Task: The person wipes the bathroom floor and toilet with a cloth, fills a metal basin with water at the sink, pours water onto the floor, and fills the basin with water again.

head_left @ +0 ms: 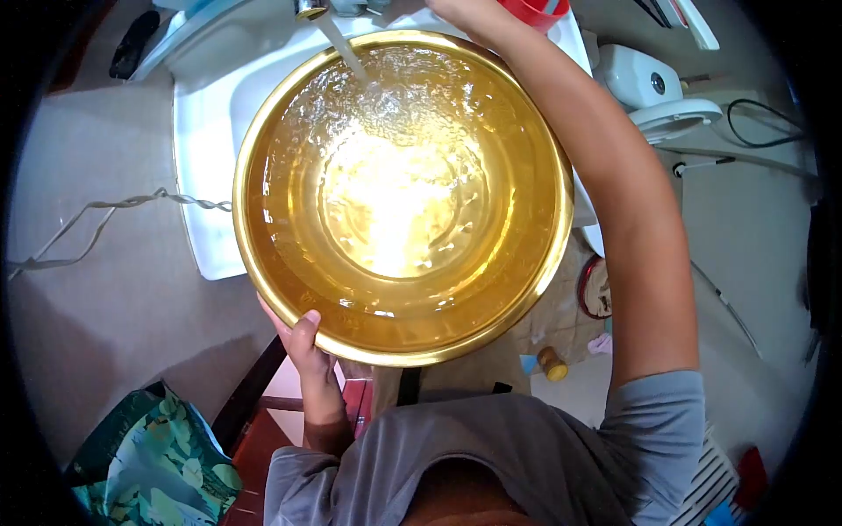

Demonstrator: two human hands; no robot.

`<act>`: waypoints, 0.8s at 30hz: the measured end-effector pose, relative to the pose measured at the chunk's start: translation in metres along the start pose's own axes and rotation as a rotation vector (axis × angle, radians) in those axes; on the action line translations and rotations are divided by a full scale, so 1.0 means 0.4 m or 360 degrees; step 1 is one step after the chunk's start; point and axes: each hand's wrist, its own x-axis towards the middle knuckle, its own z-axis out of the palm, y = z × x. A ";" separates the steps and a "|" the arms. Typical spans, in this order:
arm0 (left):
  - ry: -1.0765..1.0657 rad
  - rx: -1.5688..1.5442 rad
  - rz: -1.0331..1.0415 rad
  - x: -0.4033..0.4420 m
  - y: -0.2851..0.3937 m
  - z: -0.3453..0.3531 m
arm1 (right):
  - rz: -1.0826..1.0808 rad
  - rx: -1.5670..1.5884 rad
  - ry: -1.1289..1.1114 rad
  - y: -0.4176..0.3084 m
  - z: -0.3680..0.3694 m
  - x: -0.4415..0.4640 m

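A large gold-coloured basin (535,289) rests over a white sink, and water from a tap (309,9) runs into it near its back left edge. Rippling water in the basin reflects a bright glare. My left hand (303,340) grips the basin's front left rim, thumb on top and fingers underneath. My right arm reaches past the basin's right side to the back, where my right hand (452,7) is cut off by the top edge of the view. Its fingers are hidden. Just right of it is a red container (537,12).
The white sink (206,158) shows at the left, with a twisted cord (132,202) beside it. A toilet (645,83) stands at the right. A green leaf-patterned bag (158,465) lies at the lower left. A small yellow-capped bottle (553,364) is on the floor.
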 end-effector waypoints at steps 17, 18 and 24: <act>0.0013 0.0022 0.0003 -0.010 -0.021 -0.029 | 0.0394 0.0100 -0.0756 -0.063 -0.051 0.019; 0.0014 0.0033 0.0009 -0.008 -0.018 -0.027 | 0.0358 -0.0063 -0.0922 -0.062 -0.099 -0.010; -0.0010 -0.0079 -0.0073 -0.007 -0.009 -0.015 | 0.0642 0.0149 -0.0487 -0.029 -0.179 -0.337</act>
